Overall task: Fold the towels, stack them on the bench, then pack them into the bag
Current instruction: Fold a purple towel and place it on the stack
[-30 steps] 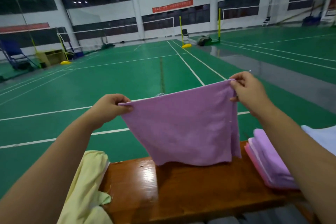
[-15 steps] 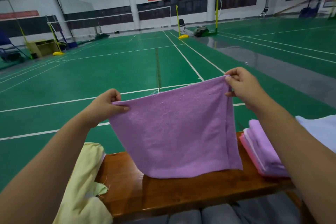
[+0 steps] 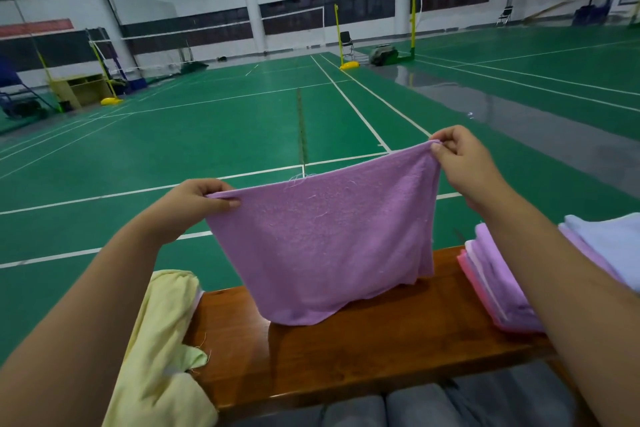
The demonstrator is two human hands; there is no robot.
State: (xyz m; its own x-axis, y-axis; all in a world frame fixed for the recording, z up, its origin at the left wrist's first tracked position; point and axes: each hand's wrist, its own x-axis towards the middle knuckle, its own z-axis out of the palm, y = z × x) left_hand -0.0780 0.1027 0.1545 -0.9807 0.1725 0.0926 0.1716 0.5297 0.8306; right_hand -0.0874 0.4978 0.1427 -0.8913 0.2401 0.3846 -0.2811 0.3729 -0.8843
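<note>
A purple towel point(image 3: 325, 239) hangs stretched in the air above the brown wooden bench point(image 3: 374, 350). My left hand point(image 3: 194, 204) pinches its upper left corner. My right hand point(image 3: 464, 159) pinches its upper right corner, held higher. The towel's lower edge touches the bench top. To the right on the bench lies a stack of folded towels point(image 3: 498, 284), purple over pink, partly hidden by my right forearm. No bag is in view.
A loose yellow towel point(image 3: 156, 350) drapes over the bench's left end. A pale blue folded towel point(image 3: 613, 246) lies at the far right. Grey-clad knees point(image 3: 398, 409) show at the bottom. Green court floor point(image 3: 207, 135) stretches beyond, with net posts far off.
The towel has been lowered a little, its bottom edge now bunching on the bench. Both hands keep their grip on the corners.
</note>
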